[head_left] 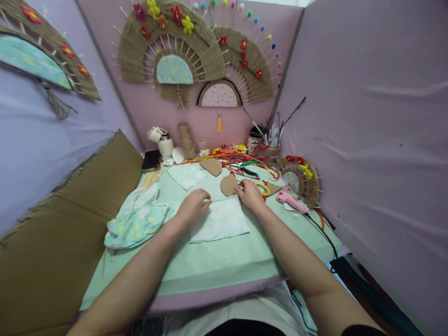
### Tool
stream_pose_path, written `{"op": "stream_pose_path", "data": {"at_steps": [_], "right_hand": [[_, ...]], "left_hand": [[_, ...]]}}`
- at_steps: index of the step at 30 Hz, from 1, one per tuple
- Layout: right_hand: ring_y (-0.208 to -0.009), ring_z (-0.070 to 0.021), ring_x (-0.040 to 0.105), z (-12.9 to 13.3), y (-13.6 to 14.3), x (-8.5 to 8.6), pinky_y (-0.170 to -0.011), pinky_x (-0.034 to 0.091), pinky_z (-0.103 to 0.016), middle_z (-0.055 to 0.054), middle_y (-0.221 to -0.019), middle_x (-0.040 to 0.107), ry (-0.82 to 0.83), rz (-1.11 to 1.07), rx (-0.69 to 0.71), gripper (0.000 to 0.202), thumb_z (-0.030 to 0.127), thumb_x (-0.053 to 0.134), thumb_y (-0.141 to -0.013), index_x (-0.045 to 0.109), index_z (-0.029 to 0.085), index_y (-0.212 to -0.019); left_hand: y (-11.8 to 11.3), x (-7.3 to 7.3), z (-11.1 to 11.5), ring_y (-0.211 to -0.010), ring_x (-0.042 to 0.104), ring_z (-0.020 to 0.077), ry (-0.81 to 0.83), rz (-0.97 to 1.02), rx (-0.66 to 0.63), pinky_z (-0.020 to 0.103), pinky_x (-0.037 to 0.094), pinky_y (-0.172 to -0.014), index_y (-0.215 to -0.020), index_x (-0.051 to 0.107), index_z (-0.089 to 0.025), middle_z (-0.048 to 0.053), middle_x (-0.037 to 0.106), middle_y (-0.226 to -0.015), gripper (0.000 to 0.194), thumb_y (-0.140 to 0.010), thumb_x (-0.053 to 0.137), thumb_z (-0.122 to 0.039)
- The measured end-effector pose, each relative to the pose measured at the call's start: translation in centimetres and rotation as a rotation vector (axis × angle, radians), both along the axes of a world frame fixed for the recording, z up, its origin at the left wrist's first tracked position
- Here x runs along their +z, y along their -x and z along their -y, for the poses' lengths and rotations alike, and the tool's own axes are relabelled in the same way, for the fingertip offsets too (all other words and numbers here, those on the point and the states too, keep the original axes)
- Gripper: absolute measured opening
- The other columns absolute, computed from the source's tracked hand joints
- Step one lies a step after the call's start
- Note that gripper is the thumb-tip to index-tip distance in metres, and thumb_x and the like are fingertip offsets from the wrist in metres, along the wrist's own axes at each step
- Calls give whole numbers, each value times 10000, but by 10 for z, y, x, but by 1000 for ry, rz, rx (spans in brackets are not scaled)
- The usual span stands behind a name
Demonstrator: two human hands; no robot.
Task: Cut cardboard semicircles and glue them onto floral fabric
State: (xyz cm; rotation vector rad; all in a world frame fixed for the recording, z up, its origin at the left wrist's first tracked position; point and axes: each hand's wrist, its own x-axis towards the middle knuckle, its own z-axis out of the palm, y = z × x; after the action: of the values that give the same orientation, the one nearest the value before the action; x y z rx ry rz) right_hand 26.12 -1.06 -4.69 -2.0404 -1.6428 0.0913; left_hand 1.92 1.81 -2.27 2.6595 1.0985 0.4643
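Observation:
A pale rectangular piece of cloth (222,221) lies flat on the table in front of me. My left hand (194,206) is over its left edge, fingers loosely bent and a little blurred, holding nothing I can see. At the cloth's upper right corner, my right hand (251,193) has thumb and fingers on the edge of a rounded cardboard piece (228,185). Scissors with yellow handles (263,188) lie just behind that hand, partly hidden. A bunched floral cloth (140,224) rests left of my left arm.
A pink glue gun (292,201) with a black cord lies at the right. Behind are a cardboard half-circle (212,166), pliers (249,171), a floral cloth piece (187,175) and a twine spool (185,140). A tall cardboard sheet (70,219) borders the left side.

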Motion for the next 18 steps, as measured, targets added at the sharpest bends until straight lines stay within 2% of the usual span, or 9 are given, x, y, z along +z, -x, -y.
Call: {"op": "stream_pose_path", "data": {"at_steps": [2, 4, 6, 8, 11, 14, 18], "right_hand": [[-988, -266, 558, 0, 3, 1, -799, 387, -339, -133, -1031, 646, 48, 35, -44, 344, 448, 584, -853, 588, 163, -1047], [-999, -289, 558, -1, 7, 2, -787, 382, -354, -137, -1020, 657, 91, 53, -75, 453, 534, 612, -808, 576, 168, -1071], [-1027, -309, 549, -4, 9, 2, -798, 373, -372, -142, -1015, 665, 115, 66, -91, 520, 576, 643, -760, 571, 170, -1077], [-1055, -322, 537, -7, 10, 1, -816, 361, -386, -138, -1012, 672, 121, 53, -89, 545, 568, 681, -722, 565, 175, -1082], [-1038, -308, 550, -13, 6, -3, -821, 348, -386, -86, -932, 688, 94, -67, -91, 542, 499, 715, -699, 547, 190, -1111], [-899, -253, 599, -17, 1, -7, -778, 359, -353, -20, -831, 680, 25, -281, -126, 517, 396, 735, -671, 548, 191, -1107], [-738, -194, 594, -16, -2, -4, -696, 377, -307, 4, -777, 660, -61, -447, -114, 258, 323, 670, -713, 604, 189, -924]], "left_hand": [[-7, -7, 10, -1113, 557, 257, 84, -62, -189, 375, 423, -964, -1116, 611, -164, 135, 605, -1198, 321, -886, 509, -365], [-12, -13, 19, -1300, 429, 307, 139, -137, -265, 453, 336, -1068, -1285, 525, -166, 167, 472, -1405, 521, -849, 571, -447], [-13, -17, 24, -1417, 245, 356, 168, -205, -230, 552, 211, -1119, -1395, 424, -171, 184, 318, -1522, 681, -826, 588, -507], [-14, -18, 25, -1450, 135, 371, 190, -260, -185, 605, 134, -1122, -1441, 362, -181, 179, 230, -1565, 737, -831, 563, -543], [-14, -18, 25, -1460, 98, 357, 191, -295, -176, 607, 102, -1126, -1462, 330, -196, 161, 185, -1583, 738, -850, 520, -562], [-13, -18, 25, -1463, 94, 348, 183, -298, -178, 593, 98, -1132, -1464, 326, -204, 153, 179, -1586, 735, -853, 510, -569], [-12, -20, 26, -1461, 105, 348, 188, -274, -183, 585, 107, -1134, -1458, 343, -204, 154, 193, -1582, 741, -842, 523, -575]]}}
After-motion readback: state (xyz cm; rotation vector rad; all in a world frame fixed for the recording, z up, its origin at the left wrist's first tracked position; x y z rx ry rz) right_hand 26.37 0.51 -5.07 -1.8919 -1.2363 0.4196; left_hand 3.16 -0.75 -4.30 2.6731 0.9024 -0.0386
